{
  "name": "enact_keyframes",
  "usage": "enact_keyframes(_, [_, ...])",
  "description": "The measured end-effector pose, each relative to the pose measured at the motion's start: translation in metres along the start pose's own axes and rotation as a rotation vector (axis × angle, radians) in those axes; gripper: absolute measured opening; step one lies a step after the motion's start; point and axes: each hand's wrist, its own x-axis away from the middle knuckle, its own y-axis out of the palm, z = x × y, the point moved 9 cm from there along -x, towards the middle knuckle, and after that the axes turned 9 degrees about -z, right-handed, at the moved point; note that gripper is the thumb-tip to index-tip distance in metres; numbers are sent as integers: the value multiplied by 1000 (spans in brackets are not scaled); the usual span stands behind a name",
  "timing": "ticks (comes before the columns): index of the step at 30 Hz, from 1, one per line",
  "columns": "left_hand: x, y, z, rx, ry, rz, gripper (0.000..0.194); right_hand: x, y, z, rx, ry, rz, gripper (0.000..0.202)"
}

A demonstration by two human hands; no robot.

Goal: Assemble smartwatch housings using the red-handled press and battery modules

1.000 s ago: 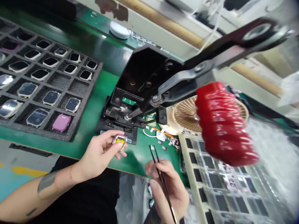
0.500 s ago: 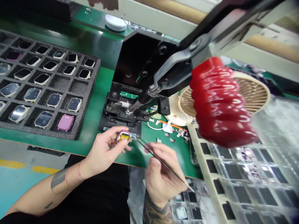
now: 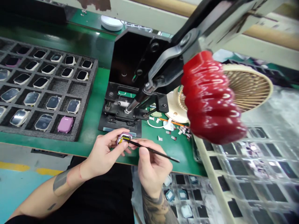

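My left hand (image 3: 105, 152) holds a small purple watch case (image 3: 122, 137) between thumb and fingers near the table's front edge. The case is open toward me, with yellow and dark parts inside. My right hand (image 3: 154, 165) is closed around dark tweezers (image 3: 154, 151), held like a pen. Their tips reach the inside of the case; whether they grip a part there is too small to tell. Just behind my hands stands a black press (image 3: 123, 121) with a red ribbed handle (image 3: 210, 99).
A grey foam tray (image 3: 88, 102) of watches stands at the left. Small connectors (image 3: 168, 132) lie on the green table (image 3: 93, 144). A cream fan (image 3: 249, 87) and clear plastic trays (image 3: 247, 183) are at the right; another tray (image 3: 187, 194) sits below the edge.
My right hand has moved left toward my left hand, bringing the tweezer tips into the watch case. The view has shifted slightly.
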Motion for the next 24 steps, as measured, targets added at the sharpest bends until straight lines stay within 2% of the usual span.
enact_keyframes(2, [0,-1,1,0,12,3,25,2,-1,4,-42,36,23,13])
enact_keyframes(5, [0,-1,4,-13,30,13,19,5,-4,-7,2,-86,58,17])
enact_keyframes(8, [1,-3,6,-25,36,26,17,5,0,-17,72,-177,28,24])
enact_keyframes(10, [1,-3,7,-23,46,21,19,3,0,-13,27,-143,28,23])
enact_keyframes(13, [2,-1,5,-23,44,-11,29,1,1,5,-156,32,34,15])
enact_keyframes(15, [3,-2,4,-25,44,-12,35,2,7,11,-271,119,-32,14])
enact_keyframes(16, [4,-2,3,-20,49,-3,37,3,10,10,-299,120,-88,13])
enact_keyframes(18, [4,-4,2,15,69,25,38,5,11,-3,-281,29,-165,13])
enact_keyframes(19, [4,-5,1,38,76,45,38,5,7,-10,-251,-36,-151,14])
enact_keyframes(21, [3,-7,-1,79,84,87,41,7,-11,-17,-195,-136,7,17])
enact_keyframes(23, [1,-10,-2,101,80,118,42,7,-25,-9,-182,-121,177,18])
enact_keyframes(24, [1,-11,-2,106,78,119,42,7,-26,-1,-190,-76,210,18])
